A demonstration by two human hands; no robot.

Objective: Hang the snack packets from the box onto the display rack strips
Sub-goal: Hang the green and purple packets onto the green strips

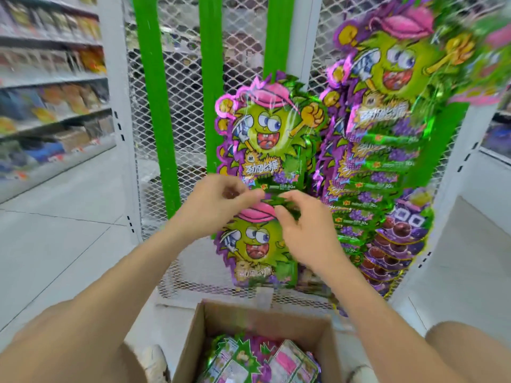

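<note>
Snack packet (258, 244), green spiky cartoon face, pink cap, purple jagged edge, top pinched by left hand (218, 205) and right hand (301, 228), below hung packet (265, 134)

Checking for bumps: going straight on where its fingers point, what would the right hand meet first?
Probably the bottom edge of the upper packet, just above the lower packet it pinches; depth unclear.
</note>
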